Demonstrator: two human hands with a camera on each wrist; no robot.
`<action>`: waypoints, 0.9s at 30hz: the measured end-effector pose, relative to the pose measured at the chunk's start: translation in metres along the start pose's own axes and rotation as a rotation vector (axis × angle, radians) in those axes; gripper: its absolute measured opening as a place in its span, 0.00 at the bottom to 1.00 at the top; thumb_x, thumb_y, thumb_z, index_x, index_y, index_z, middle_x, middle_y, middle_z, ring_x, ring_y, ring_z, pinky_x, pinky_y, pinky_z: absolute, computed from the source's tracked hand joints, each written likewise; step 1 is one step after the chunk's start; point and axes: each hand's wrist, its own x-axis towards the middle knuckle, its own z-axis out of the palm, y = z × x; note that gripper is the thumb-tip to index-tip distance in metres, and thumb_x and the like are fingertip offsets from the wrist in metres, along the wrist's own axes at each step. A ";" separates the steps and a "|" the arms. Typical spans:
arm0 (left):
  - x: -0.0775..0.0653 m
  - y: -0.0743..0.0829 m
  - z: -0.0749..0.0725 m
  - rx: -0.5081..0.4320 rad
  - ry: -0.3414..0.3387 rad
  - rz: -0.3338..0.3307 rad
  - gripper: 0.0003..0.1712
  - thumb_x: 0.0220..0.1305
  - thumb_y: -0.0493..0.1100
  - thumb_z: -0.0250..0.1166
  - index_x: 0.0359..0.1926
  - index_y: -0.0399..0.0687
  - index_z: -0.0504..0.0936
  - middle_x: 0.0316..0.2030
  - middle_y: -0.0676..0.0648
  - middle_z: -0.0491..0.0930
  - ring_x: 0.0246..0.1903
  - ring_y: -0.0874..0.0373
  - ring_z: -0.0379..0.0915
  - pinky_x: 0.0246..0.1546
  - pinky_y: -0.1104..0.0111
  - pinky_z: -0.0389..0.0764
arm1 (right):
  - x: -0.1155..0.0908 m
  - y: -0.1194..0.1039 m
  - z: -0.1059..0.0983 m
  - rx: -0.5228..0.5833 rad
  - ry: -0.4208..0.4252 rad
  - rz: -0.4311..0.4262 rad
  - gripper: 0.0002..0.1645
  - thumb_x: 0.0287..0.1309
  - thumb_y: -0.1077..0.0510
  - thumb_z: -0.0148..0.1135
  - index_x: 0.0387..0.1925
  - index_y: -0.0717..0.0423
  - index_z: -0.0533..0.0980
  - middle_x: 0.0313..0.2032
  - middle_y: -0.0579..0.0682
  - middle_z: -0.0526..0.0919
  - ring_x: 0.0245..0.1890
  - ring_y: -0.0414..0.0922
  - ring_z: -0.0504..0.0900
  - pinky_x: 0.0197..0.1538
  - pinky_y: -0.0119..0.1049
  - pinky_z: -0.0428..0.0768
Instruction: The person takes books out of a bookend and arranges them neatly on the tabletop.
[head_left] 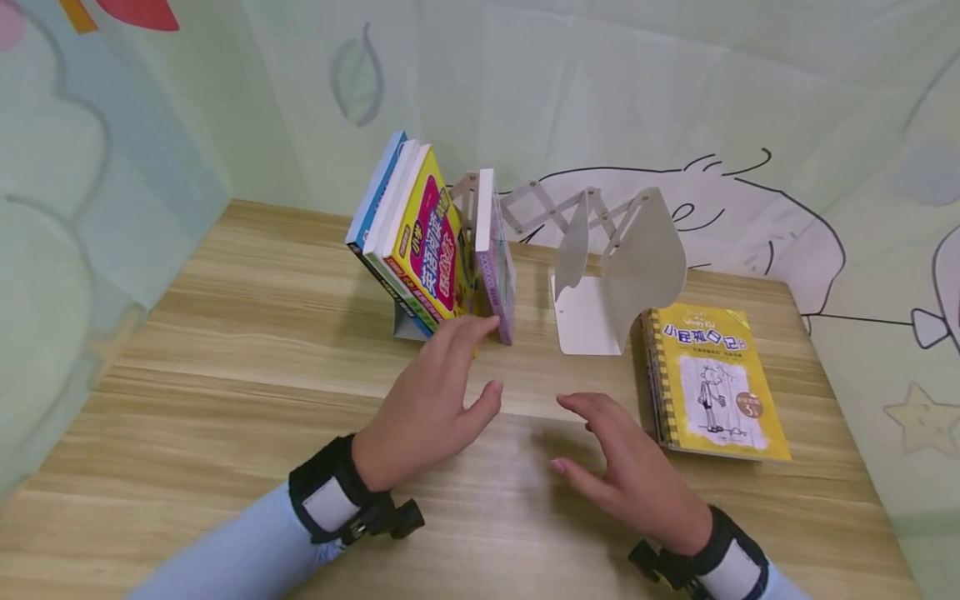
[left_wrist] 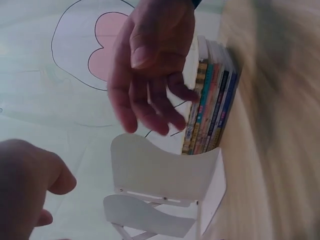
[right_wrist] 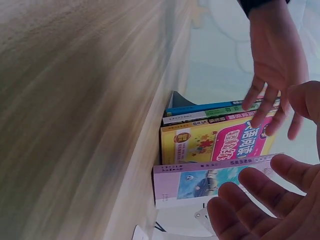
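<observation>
My left hand (head_left: 431,404) hovers before the upright books, fingers extended, holding nothing. In the head view its fingertips overlap the lower edge of a thin purple book (head_left: 495,258); the right wrist view shows no grip on it. Left of that book, a yellow book (head_left: 427,242), a white one and a blue one lean together in a white expandable bookend rack (head_left: 588,312). My right hand (head_left: 633,475), also empty with thumb and fingers apart, is above the table between the rack and a stack of books topped by a yellow comic-style cover (head_left: 716,379).
The rack's accordion bars (head_left: 536,204) run along the back, and its curved end plate (head_left: 648,250) stands close to the book stack. Wood-grain table (head_left: 247,333) extends leftward and to the front. A printed cloth backdrop (head_left: 465,83) borders the back and sides.
</observation>
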 end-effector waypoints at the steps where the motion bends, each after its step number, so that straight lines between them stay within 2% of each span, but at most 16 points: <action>1: 0.005 0.001 -0.001 0.006 0.017 -0.006 0.37 0.66 0.48 0.63 0.72 0.44 0.61 0.65 0.41 0.65 0.60 0.51 0.68 0.61 0.56 0.78 | 0.000 0.000 0.000 -0.001 -0.002 0.005 0.40 0.59 0.48 0.71 0.69 0.51 0.66 0.62 0.47 0.74 0.60 0.42 0.74 0.55 0.42 0.82; 7: 0.042 0.000 -0.009 0.059 0.137 -0.031 0.40 0.64 0.47 0.64 0.72 0.38 0.59 0.65 0.34 0.60 0.56 0.45 0.69 0.56 0.54 0.81 | -0.004 0.002 0.002 0.001 0.001 0.020 0.40 0.56 0.51 0.73 0.67 0.53 0.68 0.61 0.46 0.74 0.60 0.42 0.74 0.55 0.41 0.82; 12: 0.069 -0.005 -0.013 0.103 0.202 -0.094 0.43 0.66 0.49 0.62 0.74 0.38 0.56 0.64 0.33 0.63 0.53 0.45 0.70 0.52 0.56 0.83 | -0.005 0.003 0.004 0.024 -0.002 0.024 0.40 0.56 0.53 0.73 0.68 0.50 0.67 0.61 0.45 0.74 0.58 0.40 0.74 0.53 0.38 0.82; 15: 0.078 -0.006 -0.013 0.114 0.186 -0.143 0.44 0.67 0.52 0.61 0.76 0.39 0.54 0.63 0.33 0.64 0.52 0.46 0.71 0.51 0.56 0.84 | -0.006 0.004 0.004 0.042 -0.007 0.033 0.39 0.57 0.53 0.73 0.68 0.48 0.66 0.61 0.44 0.74 0.58 0.41 0.75 0.52 0.38 0.82; 19: 0.086 -0.006 -0.010 0.141 0.129 -0.201 0.46 0.68 0.57 0.59 0.77 0.42 0.52 0.64 0.32 0.66 0.49 0.46 0.75 0.46 0.55 0.86 | -0.006 0.004 0.004 0.055 -0.011 0.057 0.39 0.57 0.53 0.72 0.68 0.47 0.66 0.61 0.44 0.74 0.57 0.42 0.75 0.52 0.40 0.83; 22: 0.090 -0.007 -0.007 0.153 0.087 -0.210 0.44 0.69 0.56 0.58 0.77 0.44 0.54 0.63 0.32 0.69 0.45 0.46 0.78 0.41 0.56 0.87 | -0.007 0.005 0.004 0.059 -0.018 0.075 0.38 0.57 0.54 0.72 0.67 0.46 0.66 0.61 0.43 0.74 0.58 0.41 0.75 0.52 0.40 0.83; 27: 0.094 -0.010 -0.002 0.150 0.063 -0.196 0.42 0.68 0.55 0.60 0.76 0.43 0.56 0.61 0.32 0.71 0.44 0.47 0.78 0.40 0.58 0.87 | -0.008 0.006 0.005 0.063 -0.018 0.077 0.38 0.57 0.55 0.72 0.67 0.47 0.67 0.61 0.43 0.74 0.58 0.40 0.75 0.53 0.38 0.82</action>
